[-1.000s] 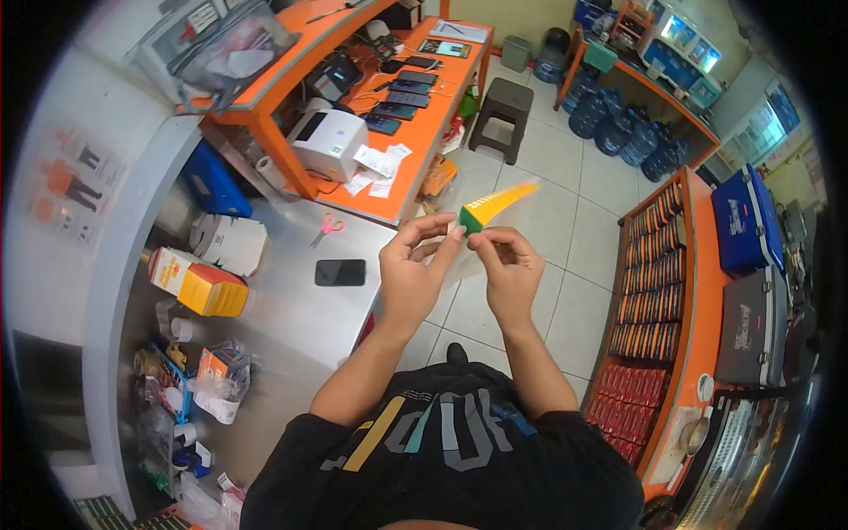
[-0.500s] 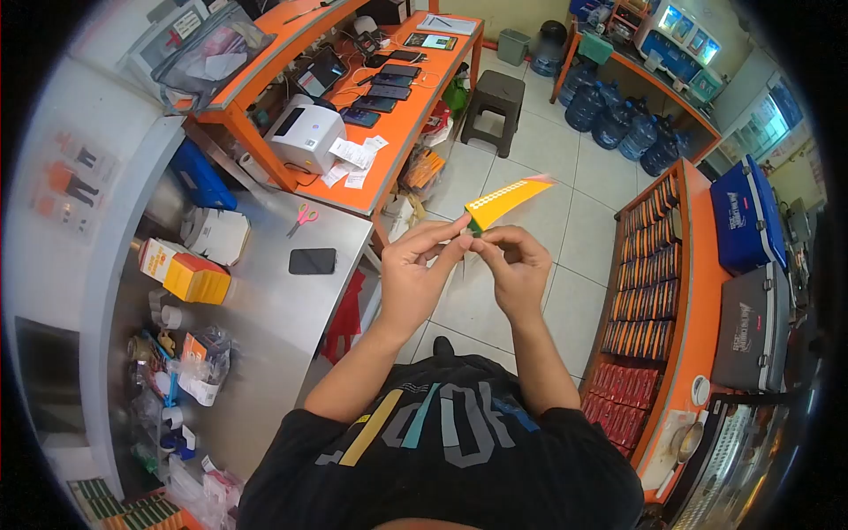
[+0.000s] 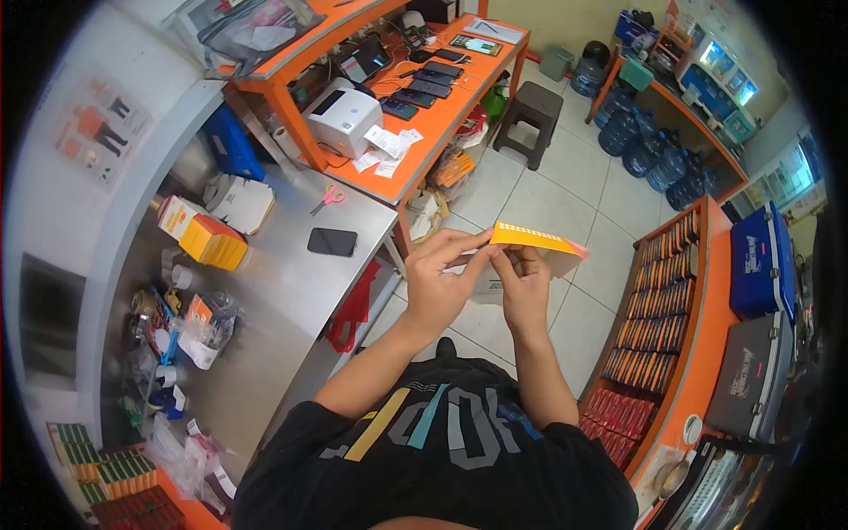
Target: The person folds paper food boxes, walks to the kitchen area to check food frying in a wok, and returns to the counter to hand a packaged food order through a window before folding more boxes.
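Note:
Out in front of my body, I hold a yellow cardboard piece (image 3: 534, 235) with a row of white dots, a reddish far end and a pale underside. My left hand (image 3: 442, 276) pinches its near left corner between thumb and fingers. Right beside it, my right hand (image 3: 525, 284) is closed on the near edge, its fingers curled against the pale side. The thumbs almost meet. Part of a pale panel shows below and between the hands; the rest is hidden behind them. A black phone (image 3: 332, 241) and pink-handled scissors (image 3: 329, 199) lie on the steel table to the left.
The steel table (image 3: 291, 305) bears a yellow-and-white box (image 3: 215, 243) and bagged items. Ahead, an orange desk (image 3: 397, 177) carries a white printer (image 3: 343, 117) and several phones. A stool (image 3: 530, 115) stands beyond. On the right is an orange rack (image 3: 698, 291) of packets.
My view has turned slightly left. The cardboard has tilted, so the yellow face looks narrower and the pale side shows. Both hands still hold it, and my right hand has moved closer under it.

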A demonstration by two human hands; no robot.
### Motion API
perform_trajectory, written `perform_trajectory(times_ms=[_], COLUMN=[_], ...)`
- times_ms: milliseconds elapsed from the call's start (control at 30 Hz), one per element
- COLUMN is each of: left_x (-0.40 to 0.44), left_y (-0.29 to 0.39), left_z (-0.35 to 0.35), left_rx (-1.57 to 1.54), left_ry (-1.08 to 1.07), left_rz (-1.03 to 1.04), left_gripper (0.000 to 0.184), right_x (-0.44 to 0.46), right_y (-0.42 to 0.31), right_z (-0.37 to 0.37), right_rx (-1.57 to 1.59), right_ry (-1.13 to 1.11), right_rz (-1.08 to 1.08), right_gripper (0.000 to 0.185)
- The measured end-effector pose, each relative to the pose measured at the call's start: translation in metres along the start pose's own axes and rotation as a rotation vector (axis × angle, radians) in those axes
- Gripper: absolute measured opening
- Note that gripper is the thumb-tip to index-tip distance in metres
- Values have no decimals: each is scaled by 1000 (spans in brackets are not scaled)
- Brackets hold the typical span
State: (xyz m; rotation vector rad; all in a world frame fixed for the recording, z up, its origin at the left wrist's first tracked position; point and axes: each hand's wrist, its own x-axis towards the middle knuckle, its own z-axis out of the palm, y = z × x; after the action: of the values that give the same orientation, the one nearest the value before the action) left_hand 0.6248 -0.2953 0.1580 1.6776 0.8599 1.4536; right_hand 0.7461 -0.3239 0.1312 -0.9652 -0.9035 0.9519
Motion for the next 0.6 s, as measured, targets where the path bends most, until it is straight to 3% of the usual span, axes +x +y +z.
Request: perform_trajectory(times_ms=[167, 267, 333, 400, 467, 500, 533, 600], left_x=[0, 1, 5, 11, 15, 18, 20, 17], left_y=[-2, -2, -5, -13, -28, -30, -31, -33], left_z=[-4, -9, -18, -32, -47, -52, -56, -54], left_rx=[42, 102, 133, 165, 278, 271, 165, 57], left_ry=[45, 23, 50, 69, 118, 112, 90, 54], left_rz=[12, 14, -55, -124, -65, -72, -145, -224], left_gripper=[23, 21, 20, 19, 16, 16, 17, 18], right_x=[-2, -2, -2, -9, -13, -5, -1, 2], right_y=[9, 8, -10, -12, -20, -24, -20, -7], right_z=[11, 12, 12, 9, -1, -2, -7, -16], right_rx=[1, -241, -699, -705, -988, -1054, -1066, -379], right_ry=[45, 145, -126, -133, 268, 379, 379, 56], right_rz=[-39, -149, -290, -369, -835, -884, -874, -152], right_gripper=[16, 21, 25, 32, 36, 37, 37, 29])
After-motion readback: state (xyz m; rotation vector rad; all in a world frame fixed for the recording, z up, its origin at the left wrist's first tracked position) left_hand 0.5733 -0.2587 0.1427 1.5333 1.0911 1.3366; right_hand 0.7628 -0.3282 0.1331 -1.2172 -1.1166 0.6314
